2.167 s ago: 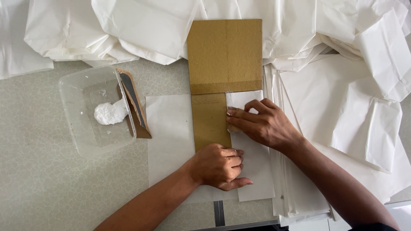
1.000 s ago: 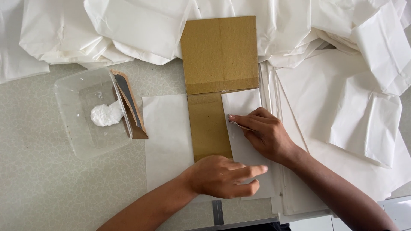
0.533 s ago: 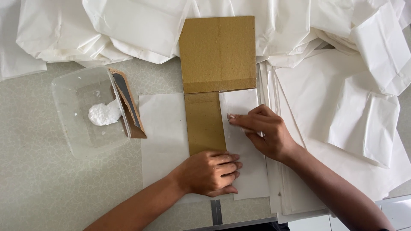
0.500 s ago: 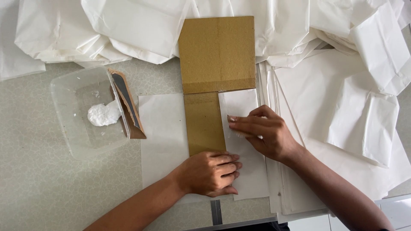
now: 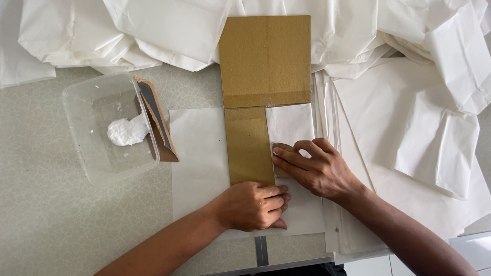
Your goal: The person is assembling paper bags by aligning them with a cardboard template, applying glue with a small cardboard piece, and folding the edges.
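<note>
Two hands on white paper sheet [image 5: 197,153] around cardboard template [image 5: 249,145]: left hand [image 5: 253,206] curled shut at template's near end; right hand [image 5: 316,167], fingers extended flat, pressing folded paper flap [image 5: 290,125] beside template.

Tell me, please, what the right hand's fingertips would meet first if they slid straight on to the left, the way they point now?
The right hand points left across the white paper flap. Its fingertips lie almost at the edge of the narrow cardboard strip, so they would likely meet that first, then the white sheet beyond.
</note>
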